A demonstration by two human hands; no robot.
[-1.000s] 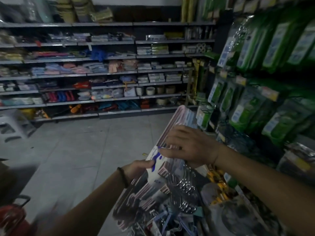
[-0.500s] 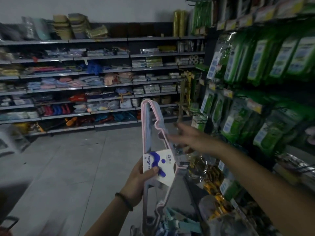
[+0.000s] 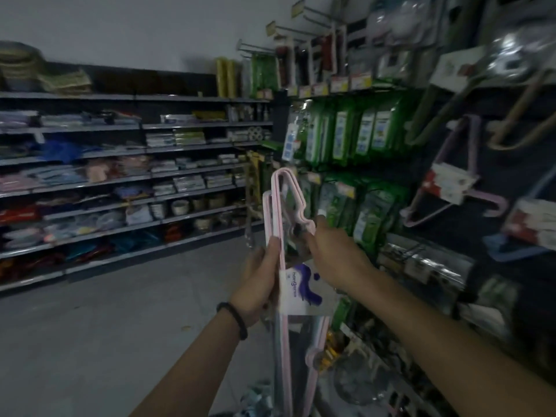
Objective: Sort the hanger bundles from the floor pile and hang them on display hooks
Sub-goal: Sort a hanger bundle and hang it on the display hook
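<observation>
In a dim shop aisle, the left hand (image 3: 258, 284) grips a pink hanger bundle (image 3: 277, 206) upright, the right hand (image 3: 338, 257) pinching its hook near green packs (image 3: 361, 133).

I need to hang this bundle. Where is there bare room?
Bare: grey floor between the far shelves and you; outer ends of the top hooks above the green packs. Crowded: right rack, full of hung hangers.

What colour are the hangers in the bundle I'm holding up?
Pale pink hanger bundle with a white and purple label; the head view shows it best.
</observation>
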